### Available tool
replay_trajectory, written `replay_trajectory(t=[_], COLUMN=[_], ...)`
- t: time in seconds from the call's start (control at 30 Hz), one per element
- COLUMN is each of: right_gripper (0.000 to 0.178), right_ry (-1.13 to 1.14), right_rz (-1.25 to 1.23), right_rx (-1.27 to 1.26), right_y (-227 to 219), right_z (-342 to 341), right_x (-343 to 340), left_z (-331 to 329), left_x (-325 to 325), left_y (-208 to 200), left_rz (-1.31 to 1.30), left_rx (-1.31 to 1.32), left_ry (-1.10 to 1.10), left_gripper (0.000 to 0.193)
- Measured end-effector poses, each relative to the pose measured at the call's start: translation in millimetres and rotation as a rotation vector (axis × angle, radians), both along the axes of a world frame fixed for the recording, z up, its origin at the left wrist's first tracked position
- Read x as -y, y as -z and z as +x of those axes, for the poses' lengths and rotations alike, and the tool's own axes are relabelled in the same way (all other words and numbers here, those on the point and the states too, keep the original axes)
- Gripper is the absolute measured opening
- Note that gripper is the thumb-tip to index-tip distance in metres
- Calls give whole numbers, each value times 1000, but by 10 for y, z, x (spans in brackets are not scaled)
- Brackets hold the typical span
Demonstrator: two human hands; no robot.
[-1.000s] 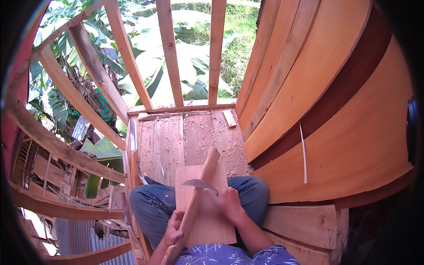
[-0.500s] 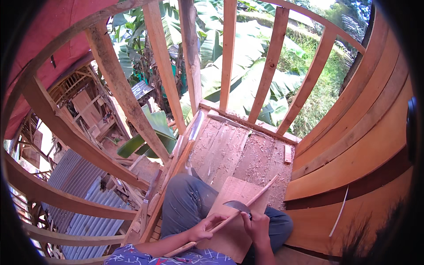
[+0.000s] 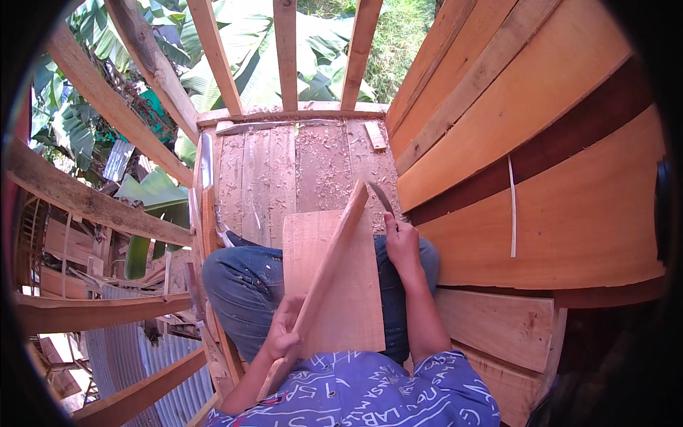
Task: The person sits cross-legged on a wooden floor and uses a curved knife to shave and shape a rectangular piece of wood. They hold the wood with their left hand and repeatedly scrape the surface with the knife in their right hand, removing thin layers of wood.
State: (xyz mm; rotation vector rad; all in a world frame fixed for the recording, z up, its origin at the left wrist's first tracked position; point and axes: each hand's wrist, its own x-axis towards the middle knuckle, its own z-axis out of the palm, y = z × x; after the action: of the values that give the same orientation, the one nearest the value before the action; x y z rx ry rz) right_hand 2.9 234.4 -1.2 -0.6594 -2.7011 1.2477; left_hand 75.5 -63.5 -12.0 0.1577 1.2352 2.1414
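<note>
My left hand [image 3: 287, 327] is closed round the lower part of a long wooden strip [image 3: 331, 260]. The strip slants up and away to the right, its near end by my shirt. My right hand [image 3: 403, 243] grips the handle of a curved-blade knife [image 3: 380, 196]. The blade is beside the strip's far end, on its right; whether it touches the wood I cannot tell. Beneath the strip, a flat wooden board [image 3: 348, 306] lies across my lap. The knife's handle is mostly hidden in my fist.
Curly shavings litter the plank floor [image 3: 274, 164] ahead. A small wood block [image 3: 375, 135] lies by the right wall [image 3: 512, 206], where a thin pale strip [image 3: 512, 206] also shows. Wooden rails [image 3: 284, 64] fence the front and left. Banana leaves [image 3: 245, 43] and corrugated sheets [image 3: 142, 356] are beyond.
The knife has moved from the middle of the strip to its far end, my right hand reaching forward. The strip now points more steeply away from me. The whole view has shifted.
</note>
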Motion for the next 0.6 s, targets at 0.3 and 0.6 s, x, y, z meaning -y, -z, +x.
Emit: replay_trajectory(t=[0.3, 0.6], right_gripper=[55, 53], right_ry=[2, -332], right_rz=[8, 228], right_rx=[-16, -131], right_y=[227, 70], right_z=[-211, 107], right_x=[-54, 396], left_z=[-69, -95], left_x=[44, 34], left_y=[-6, 5], left_rz=[-19, 37], left_rx=[34, 164], left_ry=[-23, -61], left_gripper=[80, 79])
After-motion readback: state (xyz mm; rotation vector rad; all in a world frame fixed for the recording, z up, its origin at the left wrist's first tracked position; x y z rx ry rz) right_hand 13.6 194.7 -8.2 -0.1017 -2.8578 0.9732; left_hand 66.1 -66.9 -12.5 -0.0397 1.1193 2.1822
